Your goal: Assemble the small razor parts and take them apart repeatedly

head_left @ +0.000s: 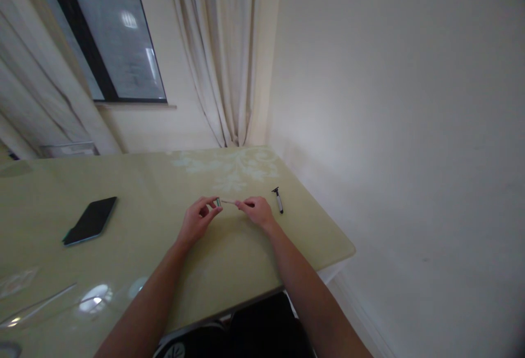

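My left hand [197, 220] pinches a small razor cartridge [219, 202] with a green strip between thumb and fingers, holding it upright above the table. In my right hand [258, 212] is a thin, pale stick [228, 201], gripped near one end. Its other end points left and comes very close to the cartridge; I cannot tell whether they touch. What kind of stick it is does not show. Just right of my right hand, a razor [279, 200] with a grey and black handle lies on the table.
The pale green table [311, 227] has a floral pattern near its back edge and meets a white wall [389, 128] on the right. A dark flat tablet-like object [92, 220] lies at the left. Curtains [221, 46] and a window stand behind.
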The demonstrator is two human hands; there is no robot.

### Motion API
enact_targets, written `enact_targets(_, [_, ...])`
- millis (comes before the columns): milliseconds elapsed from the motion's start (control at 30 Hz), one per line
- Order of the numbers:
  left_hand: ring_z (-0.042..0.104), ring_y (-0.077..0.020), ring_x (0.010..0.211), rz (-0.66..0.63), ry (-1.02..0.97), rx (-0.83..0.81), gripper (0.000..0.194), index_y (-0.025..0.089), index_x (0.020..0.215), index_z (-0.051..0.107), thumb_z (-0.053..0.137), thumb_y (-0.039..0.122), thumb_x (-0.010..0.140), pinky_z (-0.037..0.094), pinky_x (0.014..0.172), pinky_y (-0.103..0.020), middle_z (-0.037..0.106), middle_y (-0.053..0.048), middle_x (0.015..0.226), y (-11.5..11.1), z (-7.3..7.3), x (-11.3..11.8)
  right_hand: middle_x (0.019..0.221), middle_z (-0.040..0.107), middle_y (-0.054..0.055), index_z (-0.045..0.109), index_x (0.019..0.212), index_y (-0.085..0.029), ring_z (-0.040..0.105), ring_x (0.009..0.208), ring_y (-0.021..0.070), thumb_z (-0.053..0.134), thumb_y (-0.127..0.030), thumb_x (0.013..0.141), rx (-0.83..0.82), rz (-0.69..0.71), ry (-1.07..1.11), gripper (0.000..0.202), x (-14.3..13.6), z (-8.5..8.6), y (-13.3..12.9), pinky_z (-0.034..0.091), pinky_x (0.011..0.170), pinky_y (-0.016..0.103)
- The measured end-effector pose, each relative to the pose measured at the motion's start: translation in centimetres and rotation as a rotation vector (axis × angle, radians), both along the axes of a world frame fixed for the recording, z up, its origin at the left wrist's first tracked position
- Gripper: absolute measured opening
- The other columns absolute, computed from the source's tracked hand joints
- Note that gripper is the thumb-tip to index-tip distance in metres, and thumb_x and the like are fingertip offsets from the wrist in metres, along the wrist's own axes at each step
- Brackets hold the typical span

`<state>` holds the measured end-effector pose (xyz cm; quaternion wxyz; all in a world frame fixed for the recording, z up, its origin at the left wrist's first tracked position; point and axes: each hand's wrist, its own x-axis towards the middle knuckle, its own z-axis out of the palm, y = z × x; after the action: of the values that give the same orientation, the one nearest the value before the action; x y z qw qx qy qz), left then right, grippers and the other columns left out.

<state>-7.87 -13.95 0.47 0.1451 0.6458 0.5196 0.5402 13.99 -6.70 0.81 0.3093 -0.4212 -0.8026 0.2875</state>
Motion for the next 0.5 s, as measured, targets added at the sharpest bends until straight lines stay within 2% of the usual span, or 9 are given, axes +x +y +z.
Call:
enact_targets(133, [0.047, -0.0092, 0.055, -0.002, -0.003, 0.000, 0.037, 0.021, 0.111, 0.072, 0.073, 0.047, 0.085, 0.041, 0.050, -0.022, 0.065, 0.000, 0.084, 0.07, -0.11, 0.09, 0.057, 0.058, 0.000, 0.084, 0.084, -0.017, 0.047, 0.056, 0.0113, 0.058, -0.063, 0.092, -0.051, 0.077, 0.084, 0.054, -0.01, 0.17, 0.02, 0.029, 0.055, 0.024])
enact_targets(267, [0.047, -0.0092, 0.055, -0.004, -0.002, -0.004, 0.035, 0.021, 0.108, 0.073, 0.073, 0.047, 0.085, 0.041, 0.051, -0.022, 0.065, 0.000, 0.084, 0.17, -0.41, 0.04, 0.055, 0.056, 0.000, 0.084, 0.082, -0.015, 0.045, 0.055, 0.0113, 0.059, -0.064, 0.090, -0.066, -0.004, 0.115, 0.056, 0.23, 0.32, 0.24, 0.028, 0.054, 0.025])
enact_targets(400, [0.046, -0.0092, 0.055, -0.009, 0.002, 0.008, 0.037, 0.022, 0.111, 0.073, 0.073, 0.047, 0.085, 0.041, 0.051, -0.023, 0.064, 0.000, 0.084, 0.25, -0.59, 0.04, 0.054, 0.053, -0.002, 0.084, 0.084, -0.016, 0.042, 0.053, 0.0105, 0.058, -0.065, 0.091, -0.084, 0.106, 0.103, 0.055, 0.33, 0.30, 0.32, 0.026, 0.054, 0.025])
enact_targets(500, [0.046, -0.0092, 0.055, -0.002, 0.002, 0.012, 0.036, 0.021, 0.110, 0.073, 0.073, 0.047, 0.085, 0.041, 0.052, -0.023, 0.064, 0.000, 0.084, 0.31, -0.62, 0.05, 0.054, 0.053, -0.001, 0.084, 0.082, -0.016, 0.044, 0.055, 0.0108, 0.059, -0.066, 0.090, -0.068, 0.037, 0.078, 0.056, 0.36, 0.20, 0.36, 0.026, 0.054, 0.025])
